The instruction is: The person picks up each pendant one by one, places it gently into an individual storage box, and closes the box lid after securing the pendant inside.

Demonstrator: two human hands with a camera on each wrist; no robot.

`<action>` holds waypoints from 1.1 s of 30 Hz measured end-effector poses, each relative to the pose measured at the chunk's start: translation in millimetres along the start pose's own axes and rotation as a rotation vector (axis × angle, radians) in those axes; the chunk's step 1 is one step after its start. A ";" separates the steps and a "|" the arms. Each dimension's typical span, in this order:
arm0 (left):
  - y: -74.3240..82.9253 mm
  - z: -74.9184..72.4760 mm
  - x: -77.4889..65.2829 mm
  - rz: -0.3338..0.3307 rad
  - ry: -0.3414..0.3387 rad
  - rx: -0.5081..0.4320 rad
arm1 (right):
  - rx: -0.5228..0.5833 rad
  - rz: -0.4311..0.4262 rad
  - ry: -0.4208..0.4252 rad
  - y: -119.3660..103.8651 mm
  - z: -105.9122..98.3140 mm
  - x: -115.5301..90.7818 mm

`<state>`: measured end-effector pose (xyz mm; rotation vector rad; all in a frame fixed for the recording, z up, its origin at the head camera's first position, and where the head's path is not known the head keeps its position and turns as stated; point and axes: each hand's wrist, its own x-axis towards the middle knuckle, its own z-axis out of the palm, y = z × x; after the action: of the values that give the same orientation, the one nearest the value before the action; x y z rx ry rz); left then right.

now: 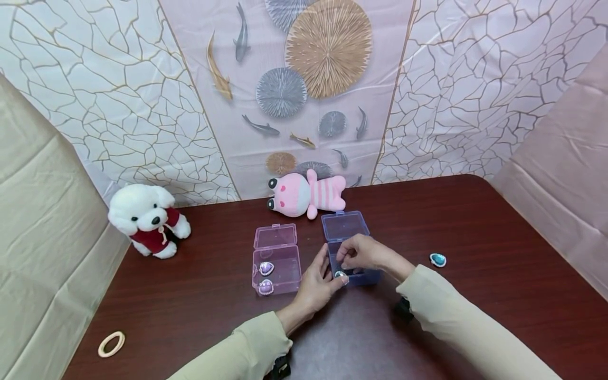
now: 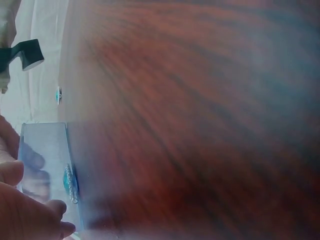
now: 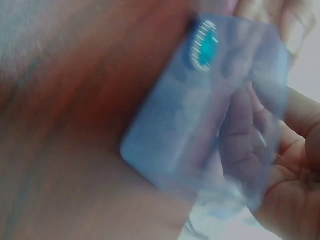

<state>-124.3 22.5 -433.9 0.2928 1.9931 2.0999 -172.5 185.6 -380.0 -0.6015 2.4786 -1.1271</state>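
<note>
A translucent blue box (image 1: 366, 278) stands on the table with its lid (image 1: 345, 226) raised at the back. My left hand (image 1: 314, 284) touches its left side with fairly straight fingers, the thumb at the front corner. Into the box reaches my right hand (image 1: 363, 252), fingers bent down; I cannot tell if they pinch anything. One teal gem (image 3: 205, 47) with a pale beaded border is inside, near the front wall, and appears in the left wrist view as a teal gem (image 2: 69, 183) behind the wall. A similar teal gem (image 1: 438, 259) lies on the table to the right.
Left of the blue box is an open translucent pink box (image 1: 287, 270) with two purple gems (image 1: 266, 268) inside. Behind lies a pink striped plush (image 1: 304, 194). A white plush dog (image 1: 149, 219) sits back left, and a wooden ring (image 1: 111, 344) lies front left.
</note>
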 end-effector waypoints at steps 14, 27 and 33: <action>1.3 0.6 -2.7 -0.010 0.016 0.029 | 0.253 0.111 0.283 54.7 -70.7 -58.2; 2.5 1.3 -3.1 -0.006 0.020 0.029 | 0.134 0.247 0.244 117.8 -92.8 -110.5; 3.2 2.0 -3.9 -0.006 0.027 0.031 | 0.158 0.225 0.217 127.1 -89.0 -112.4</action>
<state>-120.1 23.1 -430.5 0.2646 2.0412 2.0819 -149.0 373.8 -407.1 -0.1568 2.5233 -1.3403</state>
